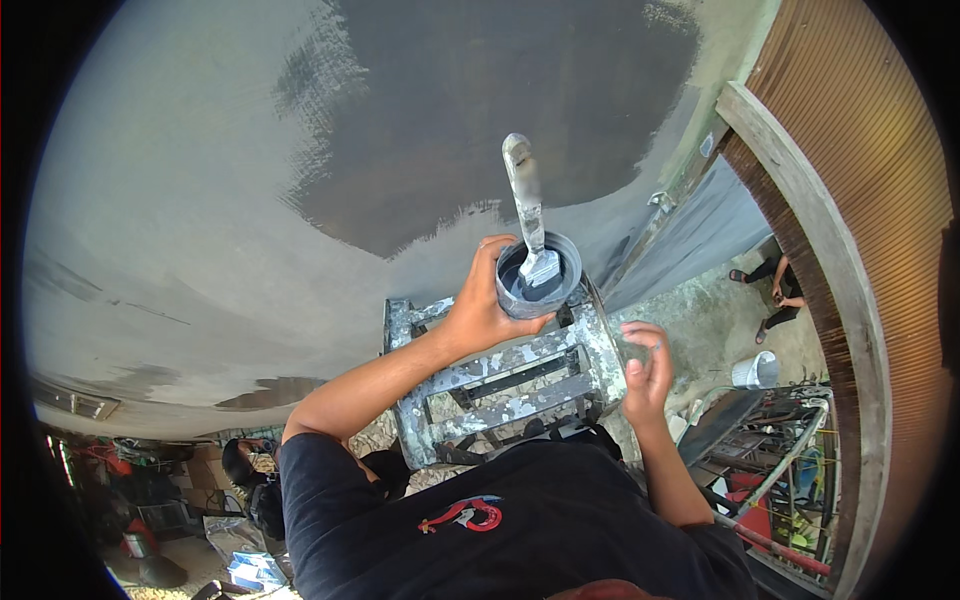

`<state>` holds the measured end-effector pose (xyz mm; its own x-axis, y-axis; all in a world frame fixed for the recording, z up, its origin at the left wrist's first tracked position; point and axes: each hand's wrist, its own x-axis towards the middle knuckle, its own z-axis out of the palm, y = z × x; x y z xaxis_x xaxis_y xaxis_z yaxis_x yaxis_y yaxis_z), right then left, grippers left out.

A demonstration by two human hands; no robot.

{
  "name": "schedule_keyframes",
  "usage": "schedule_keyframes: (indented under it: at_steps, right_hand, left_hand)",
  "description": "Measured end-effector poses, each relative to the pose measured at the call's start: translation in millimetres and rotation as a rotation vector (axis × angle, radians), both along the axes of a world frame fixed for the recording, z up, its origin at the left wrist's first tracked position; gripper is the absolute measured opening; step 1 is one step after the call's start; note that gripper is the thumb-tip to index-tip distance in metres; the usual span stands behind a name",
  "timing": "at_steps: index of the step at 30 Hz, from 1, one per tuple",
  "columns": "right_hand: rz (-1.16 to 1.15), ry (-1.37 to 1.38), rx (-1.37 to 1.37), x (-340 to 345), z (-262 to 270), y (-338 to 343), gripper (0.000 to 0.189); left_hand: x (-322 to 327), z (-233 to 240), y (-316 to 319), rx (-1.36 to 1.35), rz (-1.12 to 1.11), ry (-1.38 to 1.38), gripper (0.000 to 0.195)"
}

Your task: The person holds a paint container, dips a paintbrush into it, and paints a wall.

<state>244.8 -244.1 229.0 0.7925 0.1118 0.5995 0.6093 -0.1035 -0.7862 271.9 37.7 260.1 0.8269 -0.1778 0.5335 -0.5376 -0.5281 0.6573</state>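
Note:
My left hand (484, 300) is wrapped around a paint-stained plastic cup (538, 304) that has dark grey paint inside. A paintbrush (527, 195) stands in the cup, bristles down, its spattered handle pointing up. To the right of the cup my right hand (648, 371) is raised with its fingers slightly curled, touching nothing. Beneath both hands is the slatted top of a paint-spattered wooden stand (510, 360). Beyond the cup rises a wall (202, 217) with a large darker grey painted patch (480, 127) that has ragged brushed edges.
At the right, a wooden beam (832, 217) borders corrugated sheeting (862, 112). Below it are a pale bucket (755, 370), a metal frame with piled scrap (780, 465) and another person's arms and legs (780, 296). A motorcycle (262, 487) and clutter are at lower left.

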Motion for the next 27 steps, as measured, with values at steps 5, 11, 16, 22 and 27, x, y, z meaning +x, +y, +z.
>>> schedule_keyframes:
  at_steps: [5,11,16,22,27]
  right_hand:
    - [0.045,-0.031,-0.190,35,94,1,0.072]
    - [0.365,0.101,-0.504,47,171,16,0.075]
    - [0.482,-0.081,-0.549,36,189,21,0.064]
    - [0.411,0.045,-0.489,40,188,11,0.025]
    - [0.358,0.043,-0.245,36,190,1,0.024]
  left_hand:
    - [-6,7,-4,0.022,-0.087,-0.033,0.097]
    - [-36,34,-23,-0.067,-0.159,0.159,0.097]
    - [-49,40,-38,-0.075,-0.147,0.148,0.094]
    - [-41,32,-45,-0.152,-0.135,0.166,0.098]
    - [-37,21,-38,-0.059,-0.105,0.062,0.102]
